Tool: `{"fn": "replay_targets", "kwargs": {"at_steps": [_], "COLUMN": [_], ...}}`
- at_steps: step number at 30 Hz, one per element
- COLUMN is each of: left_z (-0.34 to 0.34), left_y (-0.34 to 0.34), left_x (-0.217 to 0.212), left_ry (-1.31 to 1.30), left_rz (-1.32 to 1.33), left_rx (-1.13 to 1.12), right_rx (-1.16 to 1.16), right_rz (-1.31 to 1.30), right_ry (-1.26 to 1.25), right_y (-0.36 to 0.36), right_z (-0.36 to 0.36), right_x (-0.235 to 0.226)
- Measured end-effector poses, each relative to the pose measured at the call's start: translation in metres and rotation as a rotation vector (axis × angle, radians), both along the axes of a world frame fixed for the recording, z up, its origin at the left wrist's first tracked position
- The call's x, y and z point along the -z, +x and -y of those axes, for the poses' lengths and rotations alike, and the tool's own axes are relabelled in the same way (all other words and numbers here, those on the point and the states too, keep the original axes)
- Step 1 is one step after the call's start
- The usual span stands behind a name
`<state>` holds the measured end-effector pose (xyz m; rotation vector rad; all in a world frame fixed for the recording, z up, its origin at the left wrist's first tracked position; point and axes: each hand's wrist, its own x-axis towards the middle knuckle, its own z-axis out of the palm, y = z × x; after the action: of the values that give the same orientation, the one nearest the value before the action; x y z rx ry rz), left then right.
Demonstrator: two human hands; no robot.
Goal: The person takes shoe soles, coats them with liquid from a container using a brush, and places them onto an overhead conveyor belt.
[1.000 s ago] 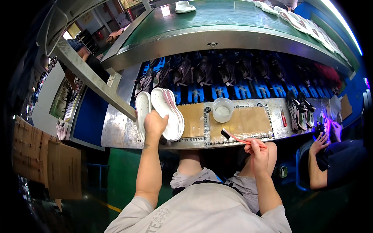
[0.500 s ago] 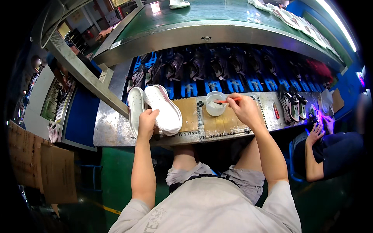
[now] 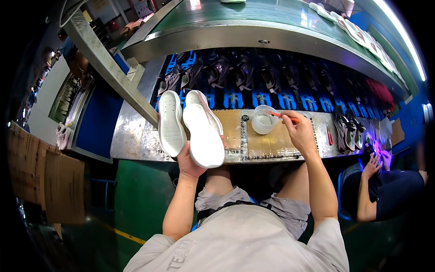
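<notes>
Left hand (image 3: 190, 161) grip: clenched on white shoe sole (image 3: 204, 135), held tilted above near edge of surface (image 3: 131, 136). Second white sole (image 3: 171, 123) just beside, to its left. Right hand (image 3: 300, 133) grip: clenched on brush (image 3: 282, 116), tip inside white cup (image 3: 263, 119) on cardboard mat (image 3: 272, 144). Beyond: row of dark shoe uppers (image 3: 253, 72) on blue holders.

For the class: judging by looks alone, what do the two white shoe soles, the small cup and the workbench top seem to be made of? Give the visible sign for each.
White soles: probably moulded foam or rubber, with a matte, smooth, even white surface.
Cup: likely translucent plastic, since its thin wall looks cloudy.
Bench top: sheet metal, grey with dull reflections; a tan, cardboard-like mat lies on it.
</notes>
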<state>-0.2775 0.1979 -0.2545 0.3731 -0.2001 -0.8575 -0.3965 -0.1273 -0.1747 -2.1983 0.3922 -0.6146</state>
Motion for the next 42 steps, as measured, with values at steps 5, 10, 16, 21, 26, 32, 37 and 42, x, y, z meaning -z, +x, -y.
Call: {"fn": "replay_targets", "kwargs": {"at_steps": [5, 10, 16, 21, 26, 32, 37, 42], "left_z": [-0.001, 0.015, 0.017, 0.013, 0.017, 0.038, 0.052, 0.059], "left_y": [0.006, 0.005, 0.018, 0.027, 0.009, -0.013, -0.02, -0.006], "left_x": [0.005, -0.018, -0.033, -0.039, -0.06, -0.08, -0.094, -0.075], "left_ry": [0.211, 0.207, 0.239, 0.386, 0.496, 0.585, 0.671, 0.631], "left_rz": [0.067, 0.211, 0.377, 0.553, 0.77, 1.286, 1.271, 1.424], "left_rx": [0.055, 0.252, 0.2, -0.032, -0.154, -0.527, -0.34, -0.46], "right_rx": [-0.28, -0.493, -0.564, -0.568, -0.425, -0.357, -0.363, -0.362], "right_rz": [0.053, 0.059, 0.051, -0.062, -0.013, 0.031, 0.077, 0.133], "right_ry": [0.204, 0.113, 0.062, -0.011, 0.049, 0.664, 0.733, 0.652], "right_y": [-0.015, -0.009, -0.026, -0.044, -0.052, -0.064, -0.079, -0.091], "right_z": [-0.026, -0.038, -0.029, -0.026, -0.032, -0.053, -0.065, -0.073], "right_x": [-0.027, -0.03, -0.028, -0.032, -0.02, -0.015, -0.023, -0.041]}}
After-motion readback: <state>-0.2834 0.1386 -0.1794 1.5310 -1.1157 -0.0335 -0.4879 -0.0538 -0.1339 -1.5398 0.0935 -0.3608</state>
